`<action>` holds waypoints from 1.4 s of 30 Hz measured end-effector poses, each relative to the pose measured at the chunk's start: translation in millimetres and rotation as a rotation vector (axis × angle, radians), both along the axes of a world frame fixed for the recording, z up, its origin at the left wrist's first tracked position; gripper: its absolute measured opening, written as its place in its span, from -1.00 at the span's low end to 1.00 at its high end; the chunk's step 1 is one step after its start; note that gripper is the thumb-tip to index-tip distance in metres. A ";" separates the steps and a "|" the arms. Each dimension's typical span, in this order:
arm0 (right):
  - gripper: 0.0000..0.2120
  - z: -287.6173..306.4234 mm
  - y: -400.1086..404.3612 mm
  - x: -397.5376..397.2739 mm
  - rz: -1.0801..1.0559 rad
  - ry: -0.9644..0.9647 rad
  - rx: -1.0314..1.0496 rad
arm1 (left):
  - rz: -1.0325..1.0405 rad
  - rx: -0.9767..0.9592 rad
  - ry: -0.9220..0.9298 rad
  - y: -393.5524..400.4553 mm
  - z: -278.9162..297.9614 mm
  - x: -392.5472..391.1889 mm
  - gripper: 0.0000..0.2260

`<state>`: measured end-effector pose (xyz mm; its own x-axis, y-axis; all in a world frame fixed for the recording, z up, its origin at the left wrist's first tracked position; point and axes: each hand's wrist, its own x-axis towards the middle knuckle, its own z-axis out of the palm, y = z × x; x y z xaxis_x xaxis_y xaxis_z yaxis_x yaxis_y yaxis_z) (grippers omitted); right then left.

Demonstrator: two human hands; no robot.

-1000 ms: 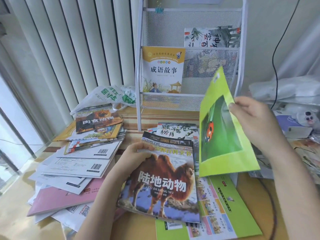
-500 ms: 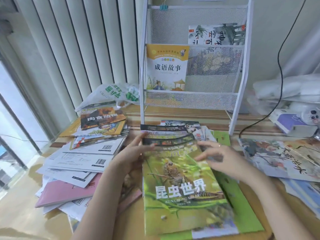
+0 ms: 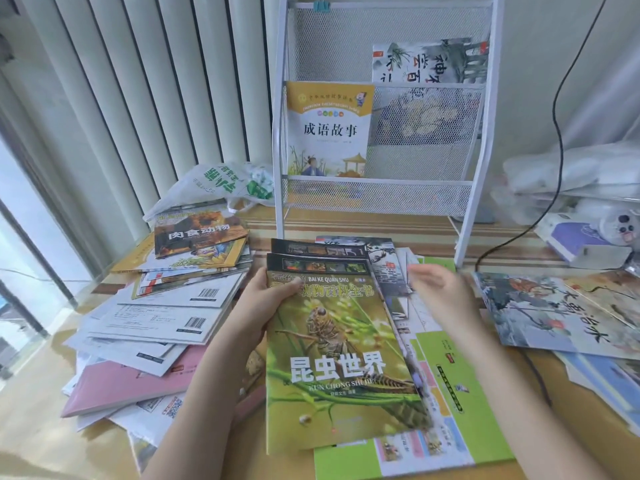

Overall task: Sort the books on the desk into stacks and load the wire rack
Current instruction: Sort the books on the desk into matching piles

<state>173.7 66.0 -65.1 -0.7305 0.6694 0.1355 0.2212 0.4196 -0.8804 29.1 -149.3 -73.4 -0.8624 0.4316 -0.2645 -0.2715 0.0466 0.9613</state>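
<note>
A green insect book (image 3: pixel 341 362) tops a small stack in the middle of the desk, with another dark-headed book peeking out behind it. My left hand (image 3: pixel 266 306) grips this stack at its upper left corner, thumb on the cover. My right hand (image 3: pixel 440 296) hovers open just right of the stack, fingers spread, holding nothing. A flat green book (image 3: pixel 460 410) lies underneath. The white wire rack (image 3: pixel 474 202) stands behind, holding a yellow storybook (image 3: pixel 329 129) in the middle tier and an ink-painting book (image 3: pixel 429 60) in the upper tier.
A loose pile of books and white booklets (image 3: pixel 166 306) spreads at the left, topped by a dark animal book (image 3: pixel 199 233). Painted picture books (image 3: pixel 561 313) lie at the right. A plastic bag (image 3: pixel 221 181), a black cable (image 3: pixel 554 133) and white clutter sit near the rack.
The green ladybird book left my right hand and lies on the desk. The insect book now covers the camel book. My right hand has lifted off the stack and opened.
</note>
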 end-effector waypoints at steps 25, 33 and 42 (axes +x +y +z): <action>-0.71 3.4 42.9 -19.0 -0.337 -0.163 -0.024 | 0.189 -0.167 0.193 -16.6 -3.9 -18.0 -0.79; -0.61 -6.9 35.9 -15.3 -0.258 -0.175 0.364 | 0.208 -0.085 0.292 -10.4 0.8 -7.4 -0.65; -0.85 24.0 -47.1 -26.2 0.371 -0.047 -0.567 | 0.212 0.193 0.482 -0.4 19.1 15.6 -0.87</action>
<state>147.4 18.9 -41.1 -0.9220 0.3317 -0.1997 0.1948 -0.0483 -0.9797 44.7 -149.7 -54.2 -0.9392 0.2373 0.2481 0.2168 -0.1504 0.9646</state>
